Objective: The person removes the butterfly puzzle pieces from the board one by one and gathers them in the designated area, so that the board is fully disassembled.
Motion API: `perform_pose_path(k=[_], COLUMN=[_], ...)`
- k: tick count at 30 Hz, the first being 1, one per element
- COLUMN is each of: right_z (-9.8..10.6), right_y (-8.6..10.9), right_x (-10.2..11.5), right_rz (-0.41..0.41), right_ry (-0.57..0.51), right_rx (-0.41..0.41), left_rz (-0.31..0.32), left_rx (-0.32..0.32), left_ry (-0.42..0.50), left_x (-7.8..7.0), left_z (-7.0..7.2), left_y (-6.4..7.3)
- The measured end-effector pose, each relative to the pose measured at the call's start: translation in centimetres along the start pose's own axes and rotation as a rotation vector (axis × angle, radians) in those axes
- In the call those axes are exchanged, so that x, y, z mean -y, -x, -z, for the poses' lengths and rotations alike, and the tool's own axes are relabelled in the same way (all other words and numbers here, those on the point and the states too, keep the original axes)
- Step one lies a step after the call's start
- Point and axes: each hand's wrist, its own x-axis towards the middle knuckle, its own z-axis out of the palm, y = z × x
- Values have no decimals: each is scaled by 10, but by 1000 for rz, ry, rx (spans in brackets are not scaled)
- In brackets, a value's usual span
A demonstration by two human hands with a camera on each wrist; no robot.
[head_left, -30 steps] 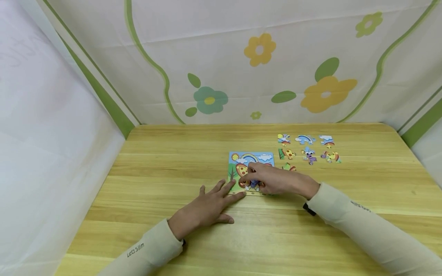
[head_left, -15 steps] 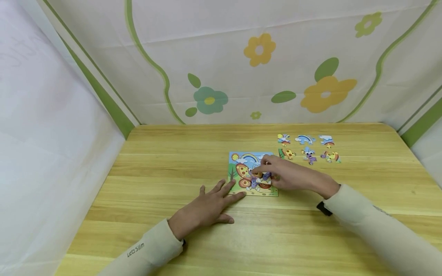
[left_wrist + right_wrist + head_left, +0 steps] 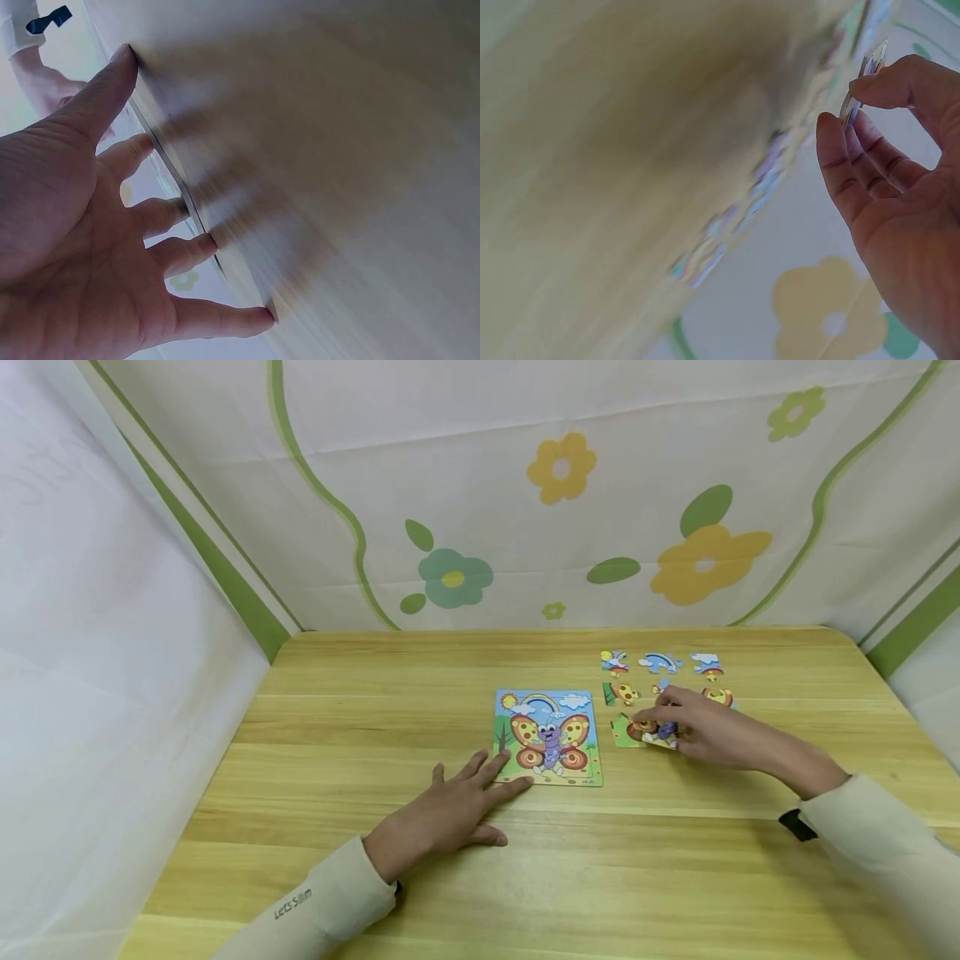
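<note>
The left hand [image 3: 457,806] lies with its fingers spread, fingertips on the lower-left edge of a square puzzle board [image 3: 525,697] printed with a purple butterfly. In the left wrist view the fingers [image 3: 180,255] touch the table and the board's edge. To the right of the board, the right hand [image 3: 712,731] pinches a puzzle piece [image 3: 660,735] with purple and brown on it between thumb and fingertips. The right wrist view shows this piece [image 3: 866,75] edge-on. Just left of the held piece sits a green puzzle piece [image 3: 624,729], partly overlapped by it.
Loose puzzle pieces lie in rows on the wooden table [image 3: 375,718], among them a rainbow piece [image 3: 660,662], a cloud piece [image 3: 707,664] and a yellow wing piece [image 3: 618,693]. The right hand partly covers several. A flowered curtain [image 3: 495,468] hangs behind the table.
The right hand has moved right from over the board to beside the loose pieces, carrying the puzzle piece; the whole butterfly picture now shows. The left hand has stayed in place.
</note>
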Motion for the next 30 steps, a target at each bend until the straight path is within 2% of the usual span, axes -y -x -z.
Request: perform_pose_path(k=[6,12,25,30], right_z=[-2,-4,-13,-12], right_y=[15,19,17,15], right_x=[-18,-24,-30,-28], right_rz=[-27,-30,84,81], right_ry=[22,33,113,119], right_rx=[9,28,-79,-93], left_rz=[-2,1,-1,-2], left_rx=[1,4,-1,-2], left_ry=[20,4,14,10], left_x=[1,0,-1,0], left_z=[-1,-1,1,1], left_y=[0,0,1,1])
